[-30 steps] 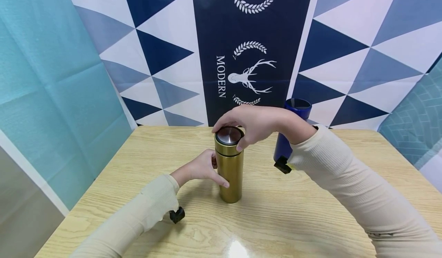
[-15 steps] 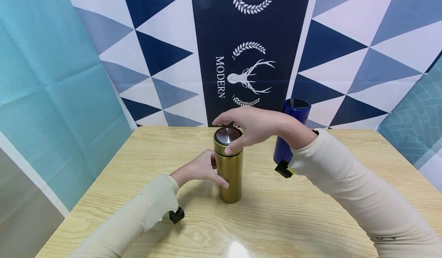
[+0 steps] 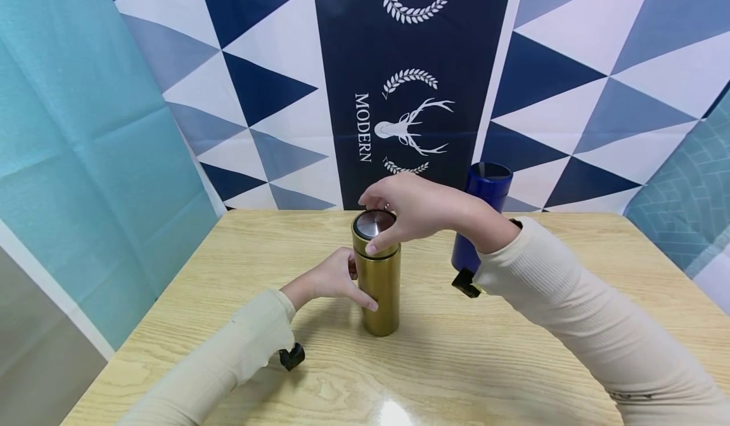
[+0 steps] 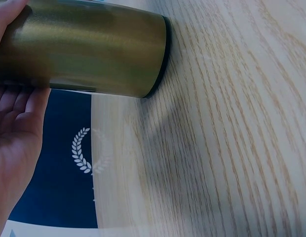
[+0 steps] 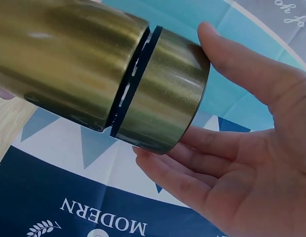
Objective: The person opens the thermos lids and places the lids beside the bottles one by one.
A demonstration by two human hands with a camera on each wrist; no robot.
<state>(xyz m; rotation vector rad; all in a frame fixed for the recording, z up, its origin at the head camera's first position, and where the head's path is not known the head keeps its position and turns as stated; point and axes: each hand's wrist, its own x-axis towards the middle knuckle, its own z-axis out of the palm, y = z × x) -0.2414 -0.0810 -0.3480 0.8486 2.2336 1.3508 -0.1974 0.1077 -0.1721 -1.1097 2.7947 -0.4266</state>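
A gold thermos flask [image 3: 383,293] stands upright on the wooden table, its lid [image 3: 359,243] on top with a metallic disc set in a dark ring. My left hand [image 3: 333,277] holds the flask's body from the left, thumb across the front. My right hand [image 3: 419,207] comes over the top, thumb at the near side of the lid and fingers at its far side. Seen from the right wrist, thumb and fingertips span the lid [image 5: 168,89], and a narrow dark gap with pale bits shows between lid and body [image 5: 69,59]. The left wrist view shows the flask's base [image 4: 163,59] on the table.
A dark blue open-topped cylinder [image 3: 490,188] stands behind my right forearm, partly hidden by it. A patterned cloth [image 3: 274,64] hangs behind the table [image 3: 239,242]. Teal cloth hangs [image 3: 85,128] at the left side. Black camera mounts [image 3: 292,356] sit at both wrists.
My right hand's fingers loosened and lifted off the lid, the thumb shifting left along its near side. They have now closed around the lid again. The left hand has stayed on the flask.
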